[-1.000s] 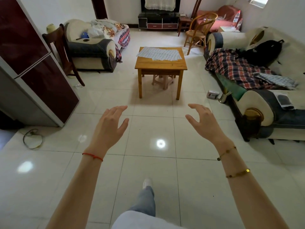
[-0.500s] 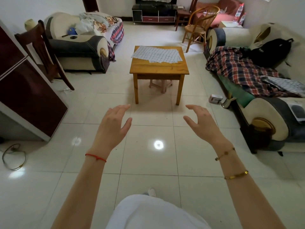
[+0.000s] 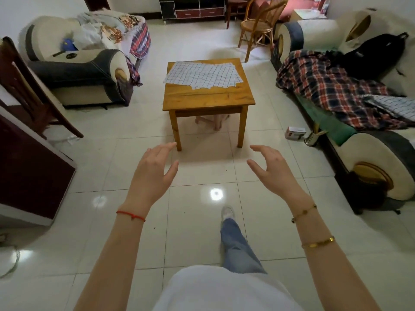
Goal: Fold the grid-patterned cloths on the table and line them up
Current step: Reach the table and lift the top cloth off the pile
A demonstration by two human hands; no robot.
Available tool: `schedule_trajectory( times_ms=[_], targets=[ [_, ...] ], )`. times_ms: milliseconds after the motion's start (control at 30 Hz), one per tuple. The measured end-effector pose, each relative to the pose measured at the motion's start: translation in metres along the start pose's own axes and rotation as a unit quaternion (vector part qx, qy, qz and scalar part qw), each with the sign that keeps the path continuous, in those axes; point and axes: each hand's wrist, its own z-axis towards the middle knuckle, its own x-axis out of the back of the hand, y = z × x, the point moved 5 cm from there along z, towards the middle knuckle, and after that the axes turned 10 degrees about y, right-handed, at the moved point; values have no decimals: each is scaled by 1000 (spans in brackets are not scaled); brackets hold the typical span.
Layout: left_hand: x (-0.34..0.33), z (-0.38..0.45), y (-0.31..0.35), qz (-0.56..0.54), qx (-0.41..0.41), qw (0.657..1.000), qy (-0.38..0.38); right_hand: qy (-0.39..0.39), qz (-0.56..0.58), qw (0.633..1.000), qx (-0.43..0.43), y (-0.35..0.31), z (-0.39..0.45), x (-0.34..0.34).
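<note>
Several cloths: grid-patterned cloths, white with thin dark lines, lie unfolded and overlapping in a loose spread; how many there are cannot be told.
Cloth position: they cover the far half of a wooden table, their edges ragged and uneven, one corner hanging just past the table's far left edge.
Table: square, honey-coloured wood, four legs, its near half bare; a small stool stands beneath it.
Floor: glossy pale tiles with bright light reflections.
Room left: a cream and dark armchair piled with fabrics, a dark wooden chair and a maroon cabinet.
Room right: a cream sofa carrying a red plaid blanket and a black backpack; a rattan chair stands beyond the table.
Left hand: left hand is raised above the floor, fingers spread and slightly curled, holding nothing; a red string circles the wrist.
Right hand: right hand is likewise raised, fingers apart and curved, empty; gold bracelets sit on the forearm.
Cloths to fingers: the cloths lie well apart from both hands, farther ahead, with the table's near edge and bare floor between.
Body: a jeans-clad leg with a white shoe is stepped forward.
</note>
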Motion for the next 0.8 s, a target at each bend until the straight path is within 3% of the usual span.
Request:
schedule_trajectory(
  times_ms=[467,800],
  targets=[
    [-94,261,-34,-2,33,999,37,3,12,999,47,43,292,-30],
    [-149,375,-82,-1,66,998,17,-19,17,999,47,57,431,-79]
  ],
)
